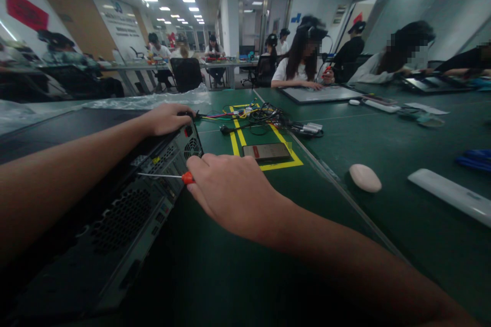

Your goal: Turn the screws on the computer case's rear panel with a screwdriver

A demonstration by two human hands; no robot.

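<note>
Screwdriver: gripped in the right hand, fingers curled shut round the handle, only the orange collar and thin steel shaft left showing. Held low above the green mat, tip set at the rear panel of the computer case, below and left of the round fan grille; exact seat of the tip too blurred to tell. Left hand laid over the far top corner of the case, fingers together and bent over the edge; clamped or merely resting, could not tell.

Best handled, probably, by lining the shaft up with the fastener under the tip, pressing inward along that line while turning, and bracing the case with the left hand against sliding. Seemed wiser to turn from the wrist than from the elbow, and to guard against the tip riding out.

Pointed left, tip toward the panel, handle back toward the right wrist. Long axis: nearly level, across the view from right to left, roughly parallel to the mat; angle to the panel hard to judge.

Elsewhere: yellow-taped rectangle with a dark flat device inside, tangled cables beyond, pale mouse well apart to the right.
</note>
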